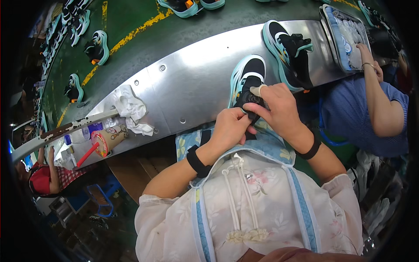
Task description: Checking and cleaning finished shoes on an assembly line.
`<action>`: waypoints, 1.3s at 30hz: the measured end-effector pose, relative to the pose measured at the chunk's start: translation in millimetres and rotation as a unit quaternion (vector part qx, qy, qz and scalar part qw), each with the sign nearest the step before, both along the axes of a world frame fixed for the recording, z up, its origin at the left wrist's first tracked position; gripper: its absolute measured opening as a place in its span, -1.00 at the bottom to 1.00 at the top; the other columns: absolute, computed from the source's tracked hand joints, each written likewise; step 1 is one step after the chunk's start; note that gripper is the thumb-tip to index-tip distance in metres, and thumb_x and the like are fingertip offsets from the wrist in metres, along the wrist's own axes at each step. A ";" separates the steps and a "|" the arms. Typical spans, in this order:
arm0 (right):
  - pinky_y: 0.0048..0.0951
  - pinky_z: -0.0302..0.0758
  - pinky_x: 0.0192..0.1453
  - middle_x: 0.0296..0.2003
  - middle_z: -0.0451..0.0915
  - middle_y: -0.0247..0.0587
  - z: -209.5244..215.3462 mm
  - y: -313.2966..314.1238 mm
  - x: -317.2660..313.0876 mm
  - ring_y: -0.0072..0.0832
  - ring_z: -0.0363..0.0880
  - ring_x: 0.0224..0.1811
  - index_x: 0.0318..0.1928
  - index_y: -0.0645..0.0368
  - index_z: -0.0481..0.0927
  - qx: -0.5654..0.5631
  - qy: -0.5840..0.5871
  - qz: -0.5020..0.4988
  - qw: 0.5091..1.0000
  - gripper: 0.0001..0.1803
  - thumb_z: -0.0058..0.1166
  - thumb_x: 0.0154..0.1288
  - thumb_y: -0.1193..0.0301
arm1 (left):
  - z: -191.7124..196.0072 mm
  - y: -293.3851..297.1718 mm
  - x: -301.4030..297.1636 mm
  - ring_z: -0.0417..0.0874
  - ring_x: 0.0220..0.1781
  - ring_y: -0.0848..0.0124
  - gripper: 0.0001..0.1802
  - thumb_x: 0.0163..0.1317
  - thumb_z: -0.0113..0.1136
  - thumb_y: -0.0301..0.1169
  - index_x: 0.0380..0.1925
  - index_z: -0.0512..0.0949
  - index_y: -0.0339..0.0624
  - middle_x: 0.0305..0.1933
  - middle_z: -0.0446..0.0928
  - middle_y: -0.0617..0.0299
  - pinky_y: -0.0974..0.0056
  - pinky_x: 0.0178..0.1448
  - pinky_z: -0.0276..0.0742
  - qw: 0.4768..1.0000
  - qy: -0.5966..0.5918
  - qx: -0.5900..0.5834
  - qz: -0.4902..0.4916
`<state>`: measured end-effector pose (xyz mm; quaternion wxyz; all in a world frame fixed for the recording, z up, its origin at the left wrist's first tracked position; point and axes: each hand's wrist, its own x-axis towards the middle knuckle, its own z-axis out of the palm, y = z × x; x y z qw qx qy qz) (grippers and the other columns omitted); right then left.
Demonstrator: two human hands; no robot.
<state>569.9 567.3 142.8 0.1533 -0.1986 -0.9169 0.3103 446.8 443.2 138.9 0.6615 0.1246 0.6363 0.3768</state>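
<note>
A black, white and mint sneaker point(251, 70) rests on the metal bench in front of me, its toe pointing away. My left hand point(232, 126) is closed, thumb and fingers pinching the black upper at the near end of the shoe. Over the tongue and laces, my right hand point(279, 105) curls, thumb bent against the black part; a pale cover sits on one fingertip. The fingers partly hide the shoe's opening. A second sneaker point(286, 54) of the same kind stands just to the right, its dark tongue pulled up.
The shiny metal bench point(187, 74) borders a green surface point(144, 48) bearing more sneakers. White cloth point(130, 109), a cup with a red straw point(109, 139) and a metal bar point(65, 130) are left. At right, a person in blue stripes point(364, 113) reaches into a tray point(347, 39).
</note>
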 end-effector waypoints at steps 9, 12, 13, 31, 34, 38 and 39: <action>-0.28 0.39 -0.27 -0.43 0.49 -0.14 -5.8 5.6 0.9 -0.16 0.48 -0.34 -0.15 0.15 0.55 -0.098 0.008 0.007 0.995 -0.63 0.31 0.03 0.31 | 4.1 5.3 3.1 0.42 -0.79 0.54 -0.69 0.37 0.08 -0.28 -0.32 0.56 -0.37 -0.46 0.66 0.05 0.43 -0.67 0.29 1.000 -0.017 -0.004 0.008; -0.28 0.38 -0.27 -0.54 0.46 -0.15 -7.0 -7.3 1.4 -0.17 0.46 -0.39 -0.22 0.18 0.54 -0.070 0.024 -0.107 0.991 -0.65 0.32 0.03 0.28 | -2.4 2.6 2.8 0.43 -0.79 0.53 -0.69 0.37 0.08 -0.28 -0.33 0.56 -0.36 -0.45 0.66 0.05 0.43 -0.67 0.30 1.000 -0.011 -0.002 0.014; -0.30 0.37 -0.28 -0.52 0.46 -0.16 -6.2 -1.0 4.1 -0.19 0.46 -0.39 -0.22 0.17 0.54 -0.046 0.024 -0.064 0.997 -0.64 0.33 0.02 0.27 | -3.7 -0.9 3.6 0.43 -0.79 0.52 -0.70 0.37 0.08 -0.28 -0.33 0.56 -0.36 -0.45 0.66 0.04 0.43 -0.66 0.31 1.000 -0.014 0.002 0.008; -0.25 0.41 -0.10 -0.45 0.56 -0.13 5.2 0.3 -8.3 -0.22 0.54 -0.31 -0.09 0.18 0.59 -0.020 0.043 -0.068 0.997 -0.61 0.32 0.05 0.35 | 3.9 6.4 6.0 0.51 -0.71 0.49 -0.69 0.39 0.04 -0.28 -0.25 0.53 -0.39 -0.39 0.65 0.08 0.44 -0.58 0.41 0.999 -0.036 0.012 0.028; -0.25 0.37 -0.06 -0.47 0.56 -0.16 21.6 19.3 -7.9 -0.25 0.53 -0.35 -0.11 0.14 0.59 -0.178 -0.090 0.001 0.980 -0.64 0.31 0.05 0.36 | 2.8 3.4 6.2 0.56 -0.62 0.53 -0.67 0.38 0.06 -0.25 -0.23 0.51 -0.39 -0.33 0.65 0.08 0.45 -0.52 0.45 0.998 -0.054 0.021 0.027; -0.38 0.32 -0.11 -0.50 0.48 -0.24 14.5 18.2 -2.8 -0.29 0.42 -0.37 -0.06 0.13 0.62 -0.076 -0.042 0.041 0.995 -0.63 0.30 0.07 0.39 | 13.7 -24.3 14.9 0.58 -0.21 0.23 -0.63 0.15 0.27 -0.35 -0.05 0.53 -0.25 -0.07 0.59 0.05 0.22 -0.11 0.50 0.849 0.399 0.328 -0.107; -0.38 0.33 -0.13 -0.49 0.49 -0.25 13.3 12.8 -1.8 -0.30 0.42 -0.36 -0.06 0.13 0.62 -0.071 -0.048 0.022 0.996 -0.63 0.30 0.08 0.39 | 22.9 -30.5 11.9 0.48 -0.05 0.12 -0.53 0.03 0.32 -0.41 0.01 0.53 -0.18 0.02 0.55 0.07 0.14 0.07 0.41 0.812 0.459 0.298 -0.201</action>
